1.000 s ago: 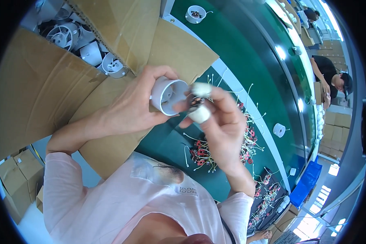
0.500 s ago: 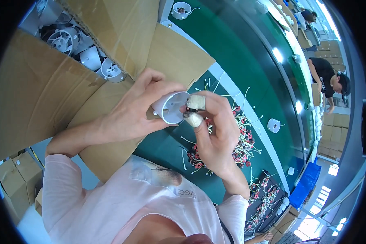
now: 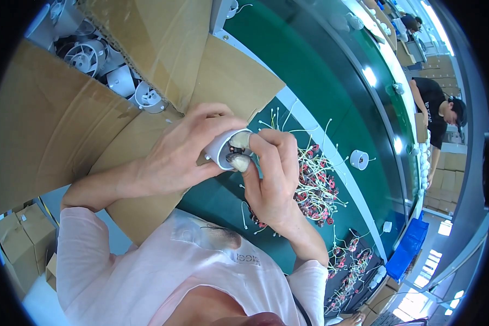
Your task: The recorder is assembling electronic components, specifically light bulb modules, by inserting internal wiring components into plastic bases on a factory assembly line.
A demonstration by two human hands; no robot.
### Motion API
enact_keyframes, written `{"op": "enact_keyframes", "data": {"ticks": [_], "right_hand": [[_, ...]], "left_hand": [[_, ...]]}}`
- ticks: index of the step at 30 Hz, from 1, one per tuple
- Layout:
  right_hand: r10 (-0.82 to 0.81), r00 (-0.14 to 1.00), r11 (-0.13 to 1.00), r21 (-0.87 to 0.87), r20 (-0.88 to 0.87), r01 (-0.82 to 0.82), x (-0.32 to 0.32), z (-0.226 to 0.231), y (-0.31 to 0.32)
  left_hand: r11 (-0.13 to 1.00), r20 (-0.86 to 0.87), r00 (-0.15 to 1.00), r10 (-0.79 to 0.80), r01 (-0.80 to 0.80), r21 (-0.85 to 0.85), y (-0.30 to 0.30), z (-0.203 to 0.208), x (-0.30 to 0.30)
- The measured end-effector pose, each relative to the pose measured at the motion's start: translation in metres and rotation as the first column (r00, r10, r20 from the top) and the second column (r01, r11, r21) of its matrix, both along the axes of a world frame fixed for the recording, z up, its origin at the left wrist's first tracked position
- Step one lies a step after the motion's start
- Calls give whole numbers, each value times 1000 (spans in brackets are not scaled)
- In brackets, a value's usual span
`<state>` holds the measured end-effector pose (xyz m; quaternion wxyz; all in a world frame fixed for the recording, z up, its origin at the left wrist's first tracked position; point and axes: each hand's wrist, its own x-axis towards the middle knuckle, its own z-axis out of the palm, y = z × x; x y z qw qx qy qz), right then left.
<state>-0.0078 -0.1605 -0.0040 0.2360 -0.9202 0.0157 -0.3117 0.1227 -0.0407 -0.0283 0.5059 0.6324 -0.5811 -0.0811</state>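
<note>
My left hand [image 3: 182, 146] is wrapped round a white plastic fan housing [image 3: 217, 150], a short open cylinder tilted with its mouth toward my right hand. My right hand [image 3: 273, 176] pinches a small dark part [image 3: 235, 150] between thumb and forefinger, both wearing off-white finger covers. Those fingertips reach inside the housing's mouth, so most of the part is hidden. Just beyond the right hand lies a heap of small red and black wired parts [image 3: 318, 190] with pale leads, on the green work surface [image 3: 209, 204].
At the left, an open cardboard box [image 3: 54, 119] holds several white fan housings [image 3: 120, 80]. A green conveyor belt [image 3: 293, 70] carries a wired housing [image 3: 359, 160]. More wired parts [image 3: 350, 266] lie at lower right near a blue bin [image 3: 407, 249]. Another person [image 3: 434, 111] works across the belt.
My right hand has moved left, bringing the dark part from the housing's mouth to inside it. The housings on the belt have shifted up and left. The person opposite has lowered an arm.
</note>
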Motion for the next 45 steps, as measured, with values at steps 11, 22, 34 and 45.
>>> {"op": "enact_keyframes", "data": {"ticks": [11, 22, 34, 45], "right_hand": [[42, 998, 998, -55, 48, -39, 9, -4, -1], [-57, 996, 997, -51, -72, 53, 7, 4, -3], [-4, 966, 876, 466, -257, 128, 11, 1, -5], [-505, 813, 856, -42, -290, 516, 15, -45, -178]], "left_hand": [[999, -25, 1000, 3, -5, -50, -2, -6, 1], [997, -132, 990, -43, 33, -74, -6, -15, 0], [996, -36, 999, -36, 32, -89, -8, -13, 4], [833, 652, 654, 383, -550, 62, 46, -8, 30]]}}
